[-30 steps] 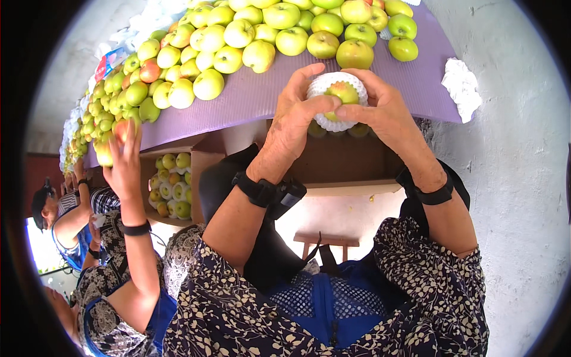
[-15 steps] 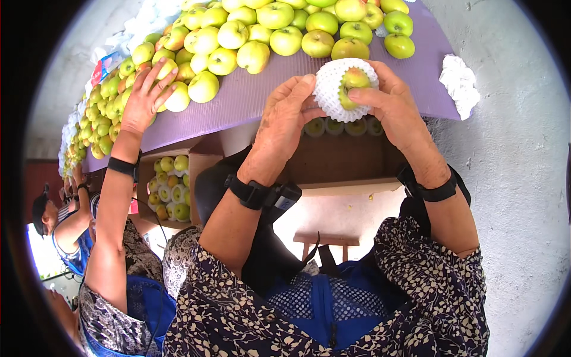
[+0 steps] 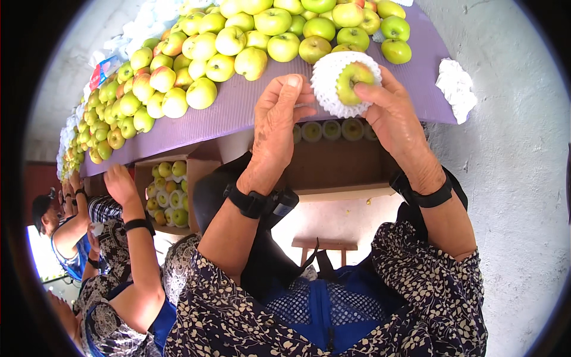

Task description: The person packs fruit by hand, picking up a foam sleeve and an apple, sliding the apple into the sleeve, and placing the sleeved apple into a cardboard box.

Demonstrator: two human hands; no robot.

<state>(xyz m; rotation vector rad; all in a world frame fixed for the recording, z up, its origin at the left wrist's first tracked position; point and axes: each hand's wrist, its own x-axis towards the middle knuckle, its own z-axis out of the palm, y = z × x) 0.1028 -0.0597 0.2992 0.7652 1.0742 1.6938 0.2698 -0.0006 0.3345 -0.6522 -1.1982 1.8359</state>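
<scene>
A green apple (image 3: 348, 83) with a reddish tinge sits in a white foam net sleeve (image 3: 324, 89), its top showing through the sleeve's mouth. My right hand (image 3: 394, 113) grips it above the table's near edge, the thumb lying on the apple and the fingers behind the sleeve. Just left of it, my left hand (image 3: 276, 119) is open, thumb raised and fingers apart. Those fingertips are close to the sleeve; whether they touch it I cannot tell. Right below both hands stands an open cardboard box (image 3: 339, 163) with a row of sleeved apples along its far side.
Many loose apples (image 3: 229, 40) cover the purple table (image 3: 238, 95). White foam sleeves (image 3: 457, 89) lie at its right end by a grey wall (image 3: 511, 196). To the left, a co-worker's hand (image 3: 121, 183) is near another box of apples (image 3: 169, 193). A small stool (image 3: 324, 245) stands below.
My left hand has come off the sleeved apple and opened; my right hand still holds it. The co-worker's hand has drawn back from the apple pile, down toward the table's edge.
</scene>
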